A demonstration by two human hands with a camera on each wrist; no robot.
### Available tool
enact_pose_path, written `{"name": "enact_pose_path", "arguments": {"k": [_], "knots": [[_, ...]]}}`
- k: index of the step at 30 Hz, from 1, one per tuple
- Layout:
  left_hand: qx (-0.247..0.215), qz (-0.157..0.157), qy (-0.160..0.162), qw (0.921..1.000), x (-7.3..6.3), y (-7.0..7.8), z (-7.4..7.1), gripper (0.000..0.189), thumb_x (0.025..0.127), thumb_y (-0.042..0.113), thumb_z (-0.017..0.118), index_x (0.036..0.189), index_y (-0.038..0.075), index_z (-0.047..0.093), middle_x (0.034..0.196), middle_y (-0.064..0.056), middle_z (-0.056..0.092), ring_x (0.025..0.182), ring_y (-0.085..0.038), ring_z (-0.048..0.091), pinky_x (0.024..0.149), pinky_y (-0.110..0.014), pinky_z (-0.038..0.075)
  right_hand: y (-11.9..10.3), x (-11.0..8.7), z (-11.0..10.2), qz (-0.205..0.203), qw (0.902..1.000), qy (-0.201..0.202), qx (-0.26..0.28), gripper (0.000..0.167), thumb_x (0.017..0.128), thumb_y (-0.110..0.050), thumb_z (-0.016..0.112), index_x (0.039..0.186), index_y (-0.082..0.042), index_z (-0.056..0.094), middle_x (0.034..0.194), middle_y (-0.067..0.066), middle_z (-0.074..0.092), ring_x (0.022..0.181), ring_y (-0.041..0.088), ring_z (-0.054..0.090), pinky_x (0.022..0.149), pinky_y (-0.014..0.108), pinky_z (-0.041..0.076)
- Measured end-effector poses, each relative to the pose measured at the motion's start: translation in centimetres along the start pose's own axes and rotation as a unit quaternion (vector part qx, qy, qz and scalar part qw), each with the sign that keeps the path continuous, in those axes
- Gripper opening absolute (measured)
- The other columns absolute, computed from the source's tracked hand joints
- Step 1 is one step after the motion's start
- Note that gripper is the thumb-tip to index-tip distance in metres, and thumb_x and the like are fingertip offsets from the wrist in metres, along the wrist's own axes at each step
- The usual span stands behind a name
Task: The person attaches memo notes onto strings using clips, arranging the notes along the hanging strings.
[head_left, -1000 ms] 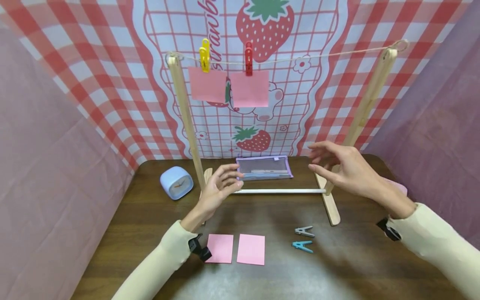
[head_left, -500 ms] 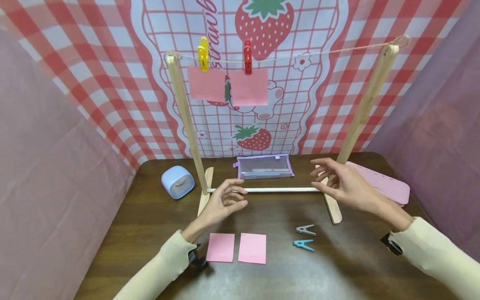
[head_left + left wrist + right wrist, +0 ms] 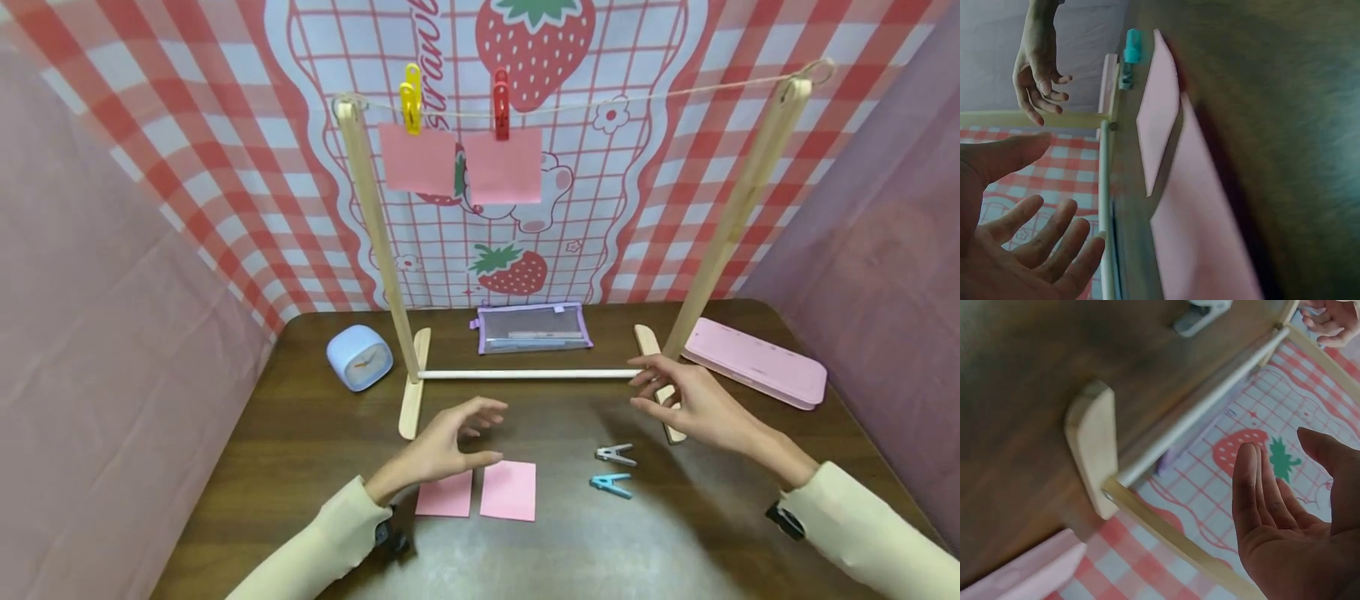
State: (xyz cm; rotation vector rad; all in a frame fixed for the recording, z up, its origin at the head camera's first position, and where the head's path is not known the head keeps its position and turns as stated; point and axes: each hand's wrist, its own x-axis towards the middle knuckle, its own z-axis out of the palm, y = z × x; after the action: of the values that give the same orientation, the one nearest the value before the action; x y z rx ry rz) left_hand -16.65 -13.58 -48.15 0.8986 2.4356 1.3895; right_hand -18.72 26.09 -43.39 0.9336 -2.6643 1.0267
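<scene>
2 hanging notes (image 3: 504,171) are clipped; 2 loose notes (image 3: 508,492) and 2 pegs (image 3: 603,481) remain unused. Left hand (image 3: 448,442) and right hand (image 3: 697,400) are empty, fingers apart.

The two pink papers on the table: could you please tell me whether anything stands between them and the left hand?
Nothing visible does: in the head view, the left hand partly hides the left pink paper, the right pink paper is in plain sight, and no object shows between.
</scene>
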Motion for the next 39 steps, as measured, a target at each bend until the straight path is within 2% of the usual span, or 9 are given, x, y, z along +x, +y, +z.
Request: {"name": "enact_pose_path", "arguments": {"k": [4, 7, 11, 15, 19, 24, 31, 39], "knots": [[0.051, -0.005, -0.017, 0.9986, -0.6, -0.4, 0.7, 0.068, 0.084, 0.018, 0.087, 0.144, 0.007, 0.056, 0.126, -0.015, 0.071, 0.115, -0.032, 0.067, 0.1, -0.045, 0.06, 0.7, -0.9, 1.1, 0.009, 0.9997, -0.015, 0.018, 0.045, 0.09, -0.007, 0.08, 0.131, -0.004, 0.062, 0.104, 0.009, 0.078, 0.087, -0.002, 0.071, 0.063, 0.023, 0.061], [0.102, -0.005, -0.032, 0.9943, -1.2, -0.5, 1.2, 0.073, 0.081, 0.024, 0.09, 0.144, 0.009, 0.056, 0.122, -0.01, 0.07, 0.114, -0.027, 0.063, 0.102, -0.038, 0.056, 0.9, -1.6, 1.8, 0.017, 0.9992, -0.026, 0.026, 0.045, 0.09, -0.01, 0.081, 0.13, -0.005, 0.062, 0.104, 0.011, 0.078, 0.087, -0.002, 0.07, 0.063, 0.024, 0.06], [0.149, -0.005, -0.055, 0.9872, -1.9, -0.3, 1.7, 0.078, 0.079, 0.03, 0.092, 0.146, 0.012, 0.056, 0.127, -0.007, 0.067, 0.117, -0.025, 0.058, 0.104, -0.037, 0.051, 1.1, -2.3, 2.5, 0.021, 0.9987, -0.037, 0.028, 0.044, 0.09, -0.013, 0.081, 0.129, -0.005, 0.063, 0.104, 0.012, 0.078, 0.087, -0.003, 0.069, 0.063, 0.024, 0.059], [0.173, -0.012, -0.068, 0.9825, -2.2, -0.2, 1.9, 0.079, 0.078, 0.033, 0.092, 0.146, 0.014, 0.056, 0.134, -0.004, 0.066, 0.122, -0.022, 0.056, 0.108, -0.04, 0.049, 1.3, -2.8, 3.3, 0.015, 0.998, -0.044, 0.042, 0.044, 0.088, -0.01, 0.083, 0.127, -0.002, 0.064, 0.103, 0.013, 0.078, 0.086, -0.002, 0.07, 0.061, 0.023, 0.059], [0.188, -0.015, -0.068, 0.9796, -2.4, -0.1, 2.0, 0.081, 0.077, 0.037, 0.093, 0.146, 0.016, 0.056, 0.135, -0.002, 0.066, 0.124, -0.02, 0.055, 0.111, -0.043, 0.047, 1.5, -3.2, 3.9, 0.01, 0.9972, -0.05, 0.055, 0.044, 0.087, -0.008, 0.084, 0.125, 0.002, 0.064, 0.102, 0.013, 0.078, 0.085, 0.003, 0.072, 0.06, 0.023, 0.059], [0.198, -0.012, -0.065, 0.9781, -2.6, 0.0, 2.2, 0.083, 0.075, 0.037, 0.094, 0.146, 0.017, 0.056, 0.133, -0.001, 0.065, 0.124, -0.02, 0.054, 0.109, -0.044, 0.047, 1.6, -3.7, 4.4, 0.019, 0.9946, -0.071, 0.073, 0.045, 0.087, -0.011, 0.084, 0.125, 0.001, 0.064, 0.108, 0.015, 0.075, 0.087, 0.012, 0.073, 0.06, 0.022, 0.06], [0.22, -0.023, -0.062, 0.9732, -2.6, 0.1, 2.7, 0.081, 0.073, 0.033, 0.094, 0.144, 0.018, 0.058, 0.132, -0.002, 0.064, 0.123, -0.02, 0.055, 0.107, -0.044, 0.048, 1.7, -4.0, 4.8, 0.024, 0.993, -0.088, 0.075, 0.046, 0.085, -0.012, 0.086, 0.124, 0.001, 0.065, 0.112, 0.017, 0.073, 0.09, 0.019, 0.071, 0.061, 0.022, 0.06], [0.226, -0.019, -0.056, 0.9723, -2.4, 0.2, 2.8, 0.076, 0.072, 0.032, 0.095, 0.139, 0.017, 0.062, 0.128, -0.001, 0.064, 0.12, -0.019, 0.054, 0.105, -0.042, 0.048, 1.9, -4.2, 5.1, 0.013, 0.9945, -0.083, 0.061, 0.041, 0.082, -0.009, 0.088, 0.117, 0.0, 0.069, 0.108, 0.014, 0.074, 0.089, 0.017, 0.068, 0.061, 0.023, 0.06]]}}
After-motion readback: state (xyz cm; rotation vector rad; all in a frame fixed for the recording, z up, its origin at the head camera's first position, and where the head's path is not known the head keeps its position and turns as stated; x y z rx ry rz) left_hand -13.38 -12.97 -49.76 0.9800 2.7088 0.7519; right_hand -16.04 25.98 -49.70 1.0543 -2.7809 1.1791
